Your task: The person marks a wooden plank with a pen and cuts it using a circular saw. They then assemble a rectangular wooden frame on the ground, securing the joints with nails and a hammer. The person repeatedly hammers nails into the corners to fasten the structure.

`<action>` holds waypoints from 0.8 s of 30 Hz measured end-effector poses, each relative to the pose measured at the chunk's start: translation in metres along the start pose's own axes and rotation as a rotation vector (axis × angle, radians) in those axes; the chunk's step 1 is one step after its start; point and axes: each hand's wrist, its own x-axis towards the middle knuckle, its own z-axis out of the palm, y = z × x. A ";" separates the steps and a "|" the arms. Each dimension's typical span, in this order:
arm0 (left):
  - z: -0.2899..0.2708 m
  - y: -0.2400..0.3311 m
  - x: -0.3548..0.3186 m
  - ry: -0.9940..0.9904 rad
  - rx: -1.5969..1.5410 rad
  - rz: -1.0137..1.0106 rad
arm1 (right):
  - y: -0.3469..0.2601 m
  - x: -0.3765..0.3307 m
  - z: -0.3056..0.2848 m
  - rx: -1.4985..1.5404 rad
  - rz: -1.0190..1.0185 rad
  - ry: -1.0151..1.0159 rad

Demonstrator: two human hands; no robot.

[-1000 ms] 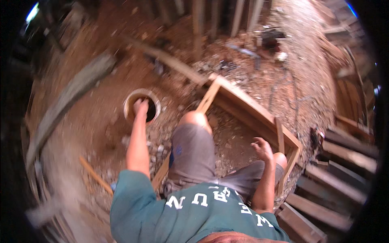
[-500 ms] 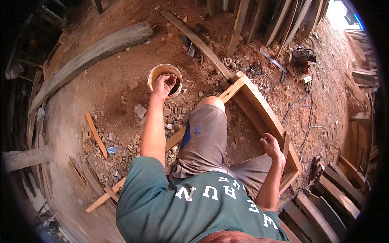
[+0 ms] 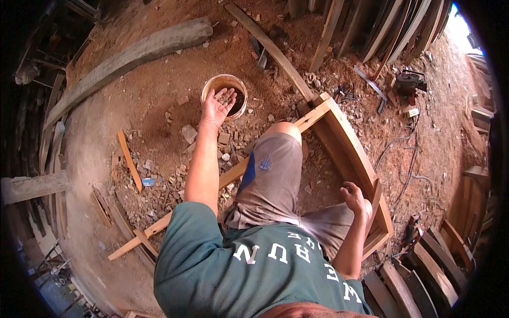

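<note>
My left hand (image 3: 215, 108) is held palm up over the near rim of a round bucket (image 3: 245, 106). Its fingers are apart and slightly bent, and tiny dark specks on them are too small to name. Something dark lies inside the bucket, partly hidden by the hand. My right hand (image 3: 355, 198) hovers by my right knee, next to the inner side of a wooden frame (image 3: 352, 143). Its fingers are loosely bent and apart, with nothing visible in them. A wooden crosspiece (image 3: 314, 117) of the frame passes by my left knee.
Wood chips and offcuts (image 3: 175, 183) litter the dirt floor. A thick curved beam (image 3: 138, 55) lies at far left. At far right are a metal square (image 3: 370, 82), a power tool (image 3: 409, 82) and a cable (image 3: 405, 159). Boards (image 3: 382, 32) lean at the back.
My left hand has turned from bent over the bucket's opening to palm up, its fingers spreading. The right hand has barely moved. The whole view has shifted slightly.
</note>
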 end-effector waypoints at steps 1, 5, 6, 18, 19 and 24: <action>0.000 -0.001 -0.002 0.009 0.005 0.008 | 0.000 0.002 0.003 0.024 -0.035 -0.001; -0.007 0.001 -0.006 0.013 0.000 0.008 | 0.000 0.007 0.015 0.004 -0.090 0.012; -0.011 0.003 -0.006 0.004 0.003 -0.001 | -0.001 0.008 0.019 0.018 -0.090 0.003; 0.041 -0.004 -0.040 -0.111 -0.113 0.004 | 0.013 -0.008 0.028 0.038 -0.180 0.055; 0.048 -0.005 -0.044 -0.111 -0.152 0.000 | 0.009 -0.009 0.028 0.056 -0.202 0.055; 0.054 -0.008 -0.037 -0.072 -0.356 -0.091 | -0.009 -0.014 0.027 0.076 -0.210 0.040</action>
